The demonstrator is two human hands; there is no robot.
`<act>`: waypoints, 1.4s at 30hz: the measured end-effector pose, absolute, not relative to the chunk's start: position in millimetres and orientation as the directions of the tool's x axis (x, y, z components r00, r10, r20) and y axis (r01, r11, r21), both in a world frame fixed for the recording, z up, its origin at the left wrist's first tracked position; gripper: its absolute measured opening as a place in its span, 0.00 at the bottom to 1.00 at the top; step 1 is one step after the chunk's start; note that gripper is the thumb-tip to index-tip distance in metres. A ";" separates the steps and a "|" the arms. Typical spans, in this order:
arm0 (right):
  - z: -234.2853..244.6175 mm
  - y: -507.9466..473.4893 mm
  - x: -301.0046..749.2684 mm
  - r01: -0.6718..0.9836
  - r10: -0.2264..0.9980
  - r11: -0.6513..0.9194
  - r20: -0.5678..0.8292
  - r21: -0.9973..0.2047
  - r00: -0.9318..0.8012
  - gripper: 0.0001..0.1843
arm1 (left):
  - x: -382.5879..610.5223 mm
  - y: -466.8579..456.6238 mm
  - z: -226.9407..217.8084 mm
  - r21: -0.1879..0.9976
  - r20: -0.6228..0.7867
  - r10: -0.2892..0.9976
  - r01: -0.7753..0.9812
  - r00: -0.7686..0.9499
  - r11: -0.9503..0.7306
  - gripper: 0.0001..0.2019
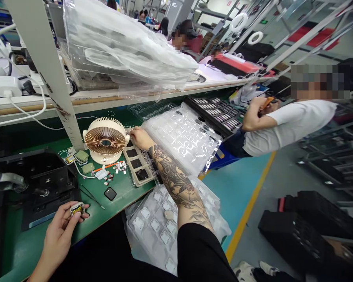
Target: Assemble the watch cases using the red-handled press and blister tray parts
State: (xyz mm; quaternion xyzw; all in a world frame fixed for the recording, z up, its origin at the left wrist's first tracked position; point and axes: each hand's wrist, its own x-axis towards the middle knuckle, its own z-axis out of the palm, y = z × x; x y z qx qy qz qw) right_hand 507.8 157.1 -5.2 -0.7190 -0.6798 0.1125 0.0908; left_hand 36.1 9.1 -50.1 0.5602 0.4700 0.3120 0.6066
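Our left grip point(59, 235) is clenched on a small metal-rimmed square module point(77, 209), just above the green desk point(117, 199). Our tattooed right grip point(139, 138) reaches over a clear blister tray point(161, 223); we cannot tell whether it is closed. Its fingers point(132, 135) sit by a tray of dark square pads point(139, 164), beside a cream fan point(105, 140). Farther off, a co-worker point(288, 129) sits past a black slotted tray point(214, 113).

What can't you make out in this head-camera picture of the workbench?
All in the head view:
- Small metal-rimmed part in the left hand: too small to identify; fingers cover its edge.
- Tan tray with dark pads: the right hand and tattooed forearm hide part of it.
- Clear plastic blister tray: black sleeve hides its lower part.
- White-and-red scraps on the green mat: too small to identify.
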 end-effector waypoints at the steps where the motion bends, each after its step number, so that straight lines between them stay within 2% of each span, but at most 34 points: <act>1: -7.2 155.9 507.1 0.957 0.998 -0.059 -0.034 -0.285 0.051 0.19 | 35.9 9.3 -50.4 0.974 -0.217 0.905 0.144 0.367 0.175 0.23; 6: -2.7 149.1 505.8 0.952 0.997 -0.066 0.025 -0.299 0.077 0.14 | 37.3 9.7 -52.0 0.980 -0.199 0.910 0.102 0.363 0.173 0.23; 12: 0.1 138.2 502.1 0.934 0.985 -0.084 0.115 -0.348 0.131 0.14 | 40.5 9.3 -48.7 0.982 -0.188 0.925 0.039 0.331 0.186 0.21; 20: -10.1 137.6 500.8 0.881 0.973 -0.130 0.115 -0.455 0.202 0.12 | 39.8 10.4 -43.9 0.983 -0.181 0.919 0.049 0.350 0.175 0.21; 25: 4.0 125.9 496.9 0.834 0.921 -0.197 0.196 -0.515 0.338 0.20 | 37.3 9.3 -46.6 0.981 -0.195 0.912 0.049 0.362 0.190 0.20; 27: 15.5 108.2 489.3 0.796 0.885 -0.209 0.237 -0.568 0.402 0.22 | 36.5 9.6 -45.9 0.978 -0.205 0.908 0.048 0.364 0.202 0.20; 30: 30.0 67.0 461.5 0.642 0.815 -0.116 0.298 -0.758 0.498 0.17 | 35.0 12.4 -40.0 0.976 -0.218 0.885 0.081 0.412 0.202 0.19; 33: 31.6 21.8 409.7 0.436 0.799 0.031 0.285 -0.900 0.530 0.14 | 33.6 18.2 -29.4 0.973 -0.201 0.851 0.201 0.485 0.115 0.16; 36: 20.5 -11.6 342.5 0.319 0.838 0.042 0.207 -0.947 0.504 0.11 | 32.1 25.6 -17.8 0.946 -0.132 0.849 0.322 0.511 -0.047 0.15; 39: 7.7 -26.5 280.5 0.306 0.889 0.016 0.153 -0.952 0.431 0.07 | 29.1 30.8 -7.9 0.925 -0.061 0.844 0.348 0.532 -0.152 0.14; 42: 3.3 -22.9 241.5 0.343 0.921 0.083 0.203 -0.936 0.332 0.05 | 24.1 32.0 -0.8 0.923 -0.047 0.842 0.346 0.537 -0.169 0.14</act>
